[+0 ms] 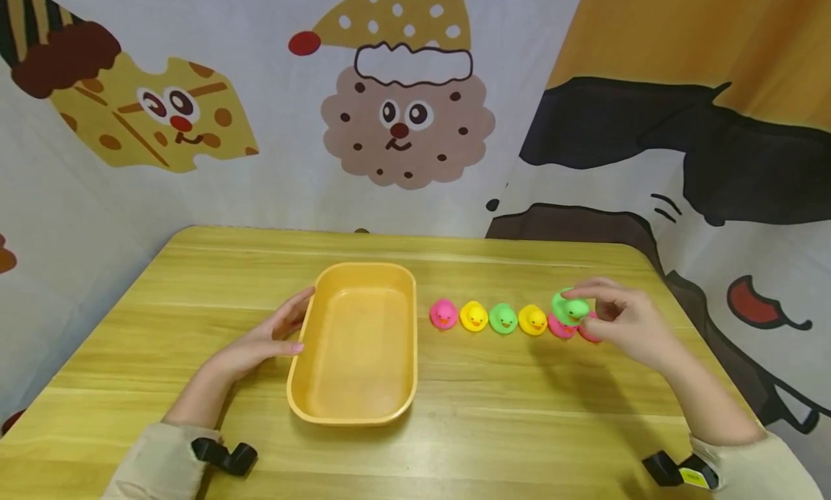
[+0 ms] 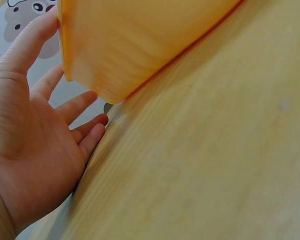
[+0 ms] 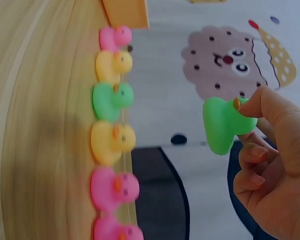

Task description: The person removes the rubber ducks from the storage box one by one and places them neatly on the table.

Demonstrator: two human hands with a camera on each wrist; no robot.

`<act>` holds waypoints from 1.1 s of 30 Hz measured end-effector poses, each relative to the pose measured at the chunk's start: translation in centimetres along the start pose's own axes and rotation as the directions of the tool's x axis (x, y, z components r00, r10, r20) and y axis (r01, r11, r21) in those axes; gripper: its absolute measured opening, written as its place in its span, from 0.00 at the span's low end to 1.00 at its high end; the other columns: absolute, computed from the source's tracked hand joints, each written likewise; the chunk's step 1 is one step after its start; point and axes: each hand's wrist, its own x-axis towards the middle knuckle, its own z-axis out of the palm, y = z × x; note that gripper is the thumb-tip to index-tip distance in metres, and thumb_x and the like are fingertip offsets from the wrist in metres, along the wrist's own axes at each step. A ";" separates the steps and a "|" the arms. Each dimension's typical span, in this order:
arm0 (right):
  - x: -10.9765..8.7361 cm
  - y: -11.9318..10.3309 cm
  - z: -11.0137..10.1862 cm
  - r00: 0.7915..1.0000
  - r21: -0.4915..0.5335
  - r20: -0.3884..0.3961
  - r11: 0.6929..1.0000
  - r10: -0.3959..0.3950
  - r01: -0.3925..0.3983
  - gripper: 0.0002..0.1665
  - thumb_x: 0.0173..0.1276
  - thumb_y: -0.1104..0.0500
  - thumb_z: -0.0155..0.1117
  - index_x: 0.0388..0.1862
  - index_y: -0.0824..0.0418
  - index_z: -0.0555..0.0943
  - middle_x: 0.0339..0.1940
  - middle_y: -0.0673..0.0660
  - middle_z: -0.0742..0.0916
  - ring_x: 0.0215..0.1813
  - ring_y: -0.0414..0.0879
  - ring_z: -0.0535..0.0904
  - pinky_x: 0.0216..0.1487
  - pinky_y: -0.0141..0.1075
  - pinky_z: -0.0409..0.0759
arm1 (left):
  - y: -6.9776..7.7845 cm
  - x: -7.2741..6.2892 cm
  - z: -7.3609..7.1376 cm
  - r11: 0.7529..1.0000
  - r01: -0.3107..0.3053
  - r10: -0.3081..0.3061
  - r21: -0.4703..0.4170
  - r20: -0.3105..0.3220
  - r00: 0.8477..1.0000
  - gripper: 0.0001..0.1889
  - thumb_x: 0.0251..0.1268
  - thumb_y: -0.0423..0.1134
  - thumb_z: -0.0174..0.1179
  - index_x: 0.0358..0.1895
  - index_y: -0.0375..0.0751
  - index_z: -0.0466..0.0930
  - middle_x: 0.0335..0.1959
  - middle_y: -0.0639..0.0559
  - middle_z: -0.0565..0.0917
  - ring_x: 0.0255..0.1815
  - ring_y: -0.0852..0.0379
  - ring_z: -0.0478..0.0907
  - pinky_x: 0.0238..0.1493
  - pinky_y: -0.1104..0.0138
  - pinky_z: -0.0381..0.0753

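Note:
Pinched by its head between thumb and fingers, a green rubber duck [image 3: 219,126] hangs in my right hand [image 1: 632,325], above the right end of a row of ducks. Along the table that row holds a pink duck [image 1: 444,314], a yellow duck [image 1: 474,317], a green duck [image 1: 503,318], another yellow duck [image 1: 533,320] and two pink ones [image 3: 115,190] at the right. My left hand [image 1: 269,338] rests its thumb and fingertips, loosely spread, against the left side of an orange-yellow plastic tub [image 1: 415,356]. No duck shows inside the tub.
A wood-grain table [image 1: 493,442] carries everything, its far edge close to a cartoon-printed curtain [image 1: 273,197]. The tub stands left of the duck row, a small gap from the nearest pink duck. Black wrist devices [image 1: 223,457] sit at both sleeves.

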 end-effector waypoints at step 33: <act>-5.8 7.4 -8.1 0.971 -0.212 -0.033 0.948 0.237 -0.239 0.19 0.62 0.70 0.65 0.52 0.61 0.80 0.42 0.42 0.75 0.28 0.41 0.65 0.20 0.36 0.60 | 0.1 0.1 -0.1 1.000 -0.001 0.001 -0.017 0.010 1.000 0.44 0.66 0.31 0.58 0.78 0.54 0.40 0.76 0.36 0.45 0.73 0.36 0.45 0.59 0.71 0.64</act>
